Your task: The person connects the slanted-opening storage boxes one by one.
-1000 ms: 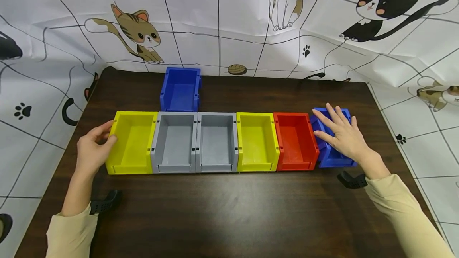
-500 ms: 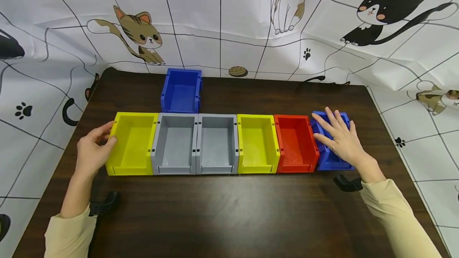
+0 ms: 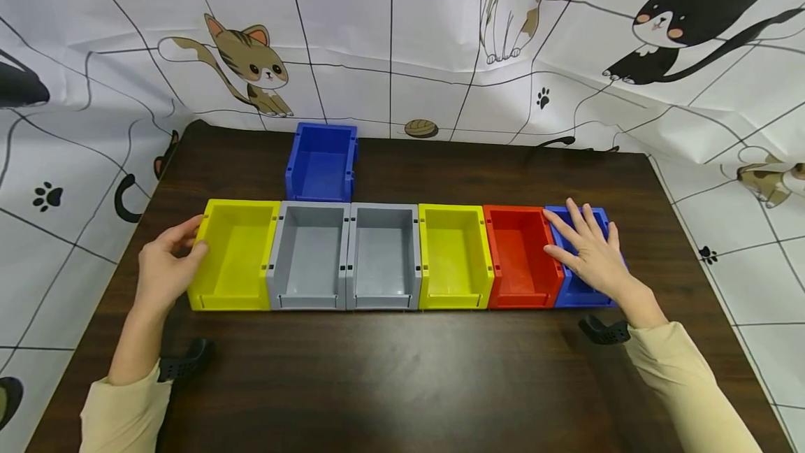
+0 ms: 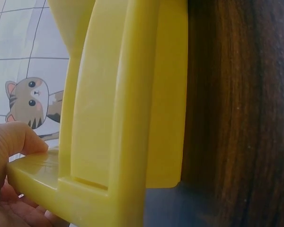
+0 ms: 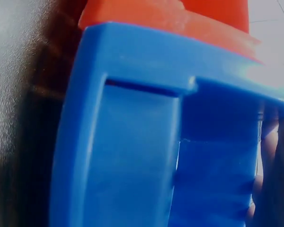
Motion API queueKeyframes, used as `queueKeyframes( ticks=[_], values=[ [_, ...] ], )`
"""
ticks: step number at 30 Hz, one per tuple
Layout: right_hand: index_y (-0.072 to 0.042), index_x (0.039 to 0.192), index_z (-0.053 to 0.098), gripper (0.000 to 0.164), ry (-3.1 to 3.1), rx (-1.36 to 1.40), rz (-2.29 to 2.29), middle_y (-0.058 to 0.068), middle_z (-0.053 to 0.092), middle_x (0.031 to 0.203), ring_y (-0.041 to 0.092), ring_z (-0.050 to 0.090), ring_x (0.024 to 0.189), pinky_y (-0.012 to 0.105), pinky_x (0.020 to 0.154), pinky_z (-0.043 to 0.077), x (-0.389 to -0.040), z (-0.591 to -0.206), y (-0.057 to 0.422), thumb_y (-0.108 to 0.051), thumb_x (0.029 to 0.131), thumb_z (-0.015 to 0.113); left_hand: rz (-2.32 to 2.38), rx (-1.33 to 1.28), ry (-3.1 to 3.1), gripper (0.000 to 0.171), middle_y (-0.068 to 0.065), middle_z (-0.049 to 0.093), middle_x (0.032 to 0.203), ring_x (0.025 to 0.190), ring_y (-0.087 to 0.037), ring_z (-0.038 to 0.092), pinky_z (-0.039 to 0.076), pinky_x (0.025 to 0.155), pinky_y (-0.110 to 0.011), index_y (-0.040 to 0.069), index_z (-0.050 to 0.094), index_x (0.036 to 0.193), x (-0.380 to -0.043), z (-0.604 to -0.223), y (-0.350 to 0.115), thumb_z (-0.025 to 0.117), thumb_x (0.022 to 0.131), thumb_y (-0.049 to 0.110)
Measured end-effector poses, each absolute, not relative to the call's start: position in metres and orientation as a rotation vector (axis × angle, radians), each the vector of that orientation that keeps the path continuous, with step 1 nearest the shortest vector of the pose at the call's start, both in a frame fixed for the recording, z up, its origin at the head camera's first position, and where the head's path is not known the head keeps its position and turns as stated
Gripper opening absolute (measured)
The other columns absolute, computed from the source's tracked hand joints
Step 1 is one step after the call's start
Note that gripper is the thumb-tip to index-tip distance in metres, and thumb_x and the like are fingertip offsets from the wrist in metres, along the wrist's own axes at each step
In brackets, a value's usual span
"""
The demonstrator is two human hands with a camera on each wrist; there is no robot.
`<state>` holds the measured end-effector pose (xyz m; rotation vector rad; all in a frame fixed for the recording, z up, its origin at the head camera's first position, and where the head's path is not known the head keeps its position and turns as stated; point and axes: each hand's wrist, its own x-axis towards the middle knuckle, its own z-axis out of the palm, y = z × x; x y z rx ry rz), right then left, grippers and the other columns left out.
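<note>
A row of plastic bins runs across the dark table. At its left end is a large yellow bin [image 3: 235, 257]; my left hand [image 3: 165, 261] pinches that bin's left wall between thumb and fingers. In the left wrist view the thumb [image 4: 28, 139] lies on one side of the yellow wall, the fingers on the other. At the right end, my right hand [image 3: 591, 257] is spread over a blue bin [image 3: 574, 293], its fingers fairly straight and partly covering it. The blue bin stands against a red bin [image 3: 522, 264]; the right wrist view shows their walls side by side.
Two grey bins [image 3: 311, 261] and a smaller yellow bin [image 3: 455, 257] fill the middle of the row. Another blue bin [image 3: 322, 163] stands behind the left grey one. The table [image 3: 402, 376] extends in front, and a cat-print sheet [image 3: 352, 40] hangs at the back.
The right-end blue bin has shifted left and straightened up against the red bin, with my right hand moving along. My left hand keeps its grip on the yellow bin.
</note>
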<state>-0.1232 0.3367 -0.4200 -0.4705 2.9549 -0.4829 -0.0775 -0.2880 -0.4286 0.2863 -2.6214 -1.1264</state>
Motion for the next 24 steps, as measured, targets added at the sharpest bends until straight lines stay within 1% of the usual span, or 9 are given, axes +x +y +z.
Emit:
queueKeyframes(
  ticks=[3, 6, 9, 12, 14, 18, 20, 23, 24],
  values=[
    [-0.028, 0.151, 0.016, 0.068, 2.934, -0.469, -0.475, 0.014, -0.003, 0.156, 0.033, -0.014, 0.140, 0.069, 0.098, -0.014, -0.124, -0.417, 0.337, -0.047, 0.093, 0.046, -1.129, 0.300, -2.633, 0.039, -0.022, 0.061, 0.110, 0.075, 0.006, 0.043, 0.036, 0.060, -0.002, -0.003, 0.058, 0.125, -0.076, -0.426, -0.287, 0.053, 0.088, 0.005],
    [-0.025, 0.151, 0.021, 0.067, 2.920, -0.475, -0.473, 0.017, 0.003, 0.156, 0.038, -0.007, 0.140, 0.072, 0.098, -0.008, -0.127, -0.409, 0.336, -0.046, 0.093, 0.049, -1.128, 0.293, -2.638, 0.039, -0.022, 0.060, 0.110, 0.075, 0.006, 0.043, 0.036, 0.059, -0.002, -0.003, 0.058, 0.126, -0.076, -0.427, -0.288, 0.053, 0.088, 0.005],
    [-0.017, 0.147, 0.032, 0.062, 2.953, -0.495, -0.523, 0.024, 0.019, 0.151, 0.046, 0.012, 0.137, 0.073, 0.098, 0.008, -0.131, -0.397, 0.332, -0.042, 0.093, 0.051, -1.133, 0.269, -2.622, 0.038, -0.023, 0.060, 0.109, 0.075, 0.006, 0.043, 0.036, 0.060, -0.001, -0.003, 0.058, 0.125, -0.077, -0.427, -0.288, 0.054, 0.088, 0.006],
    [-0.007, 0.140, 0.043, 0.056, 3.028, -0.521, -0.636, 0.027, 0.036, 0.142, 0.049, 0.031, 0.128, 0.070, 0.096, 0.024, -0.138, -0.385, 0.322, -0.033, 0.093, 0.055, -1.141, 0.264, -2.591, 0.038, -0.022, 0.060, 0.107, 0.075, 0.004, 0.044, 0.036, 0.061, -0.001, -0.004, 0.059, 0.123, -0.078, -0.429, -0.288, 0.054, 0.087, 0.005],
    [-0.002, 0.135, 0.048, 0.051, 3.076, -0.558, -0.735, 0.028, 0.045, 0.135, 0.048, 0.040, 0.121, 0.066, 0.093, 0.031, -0.145, -0.379, 0.313, -0.025, 0.091, 0.059, -1.144, 0.276, -2.579, 0.038, -0.021, 0.060, 0.107, 0.076, 0.004, 0.044, 0.036, 0.062, -0.001, -0.003, 0.060, 0.123, -0.079, -0.431, -0.288, 0.054, 0.086, 0.005],
    [0.001, 0.129, 0.054, 0.045, 3.123, -0.646, -0.875, 0.025, 0.054, 0.126, 0.043, 0.049, 0.112, 0.059, 0.090, 0.039, -0.159, -0.369, 0.290, -0.014, 0.088, 0.063, -1.140, 0.302, -2.574, 0.037, -0.020, 0.060, 0.106, 0.075, 0.004, 0.043, 0.035, 0.064, -0.001, -0.004, 0.060, 0.122, -0.079, -0.431, -0.287, 0.055, 0.086, 0.004],
    [0.001, 0.128, 0.055, 0.043, 3.113, -0.679, -0.916, 0.024, 0.056, 0.124, 0.040, 0.052, 0.110, 0.056, 0.088, 0.042, -0.167, -0.365, 0.278, -0.012, 0.088, 0.063, -1.134, 0.312, -2.579, 0.037, -0.020, 0.060, 0.106, 0.075, 0.006, 0.043, 0.034, 0.066, -0.001, -0.003, 0.060, 0.122, -0.079, -0.430, -0.287, 0.056, 0.086, 0.003],
    [0.001, 0.128, 0.056, 0.041, 3.054, -0.684, -0.995, 0.021, 0.058, 0.123, 0.036, 0.055, 0.107, 0.053, 0.086, 0.045, -0.179, -0.358, 0.259, -0.013, 0.089, 0.062, -1.126, 0.321, -2.591, 0.038, -0.020, 0.061, 0.107, 0.076, 0.004, 0.044, 0.035, 0.067, -0.002, -0.003, 0.060, 0.123, -0.078, -0.428, -0.287, 0.056, 0.086, 0.003],
    [0.000, 0.128, 0.056, 0.041, 3.029, -0.683, -1.015, 0.020, 0.058, 0.123, 0.035, 0.055, 0.109, 0.052, 0.087, 0.045, -0.183, -0.356, 0.252, -0.014, 0.090, 0.062, -1.112, 0.321, -2.587, 0.038, -0.017, 0.062, 0.106, 0.076, 0.004, 0.045, 0.035, 0.067, -0.002, -0.002, 0.060, 0.123, -0.079, -0.431, -0.288, 0.056, 0.086, 0.004]
  ],
)
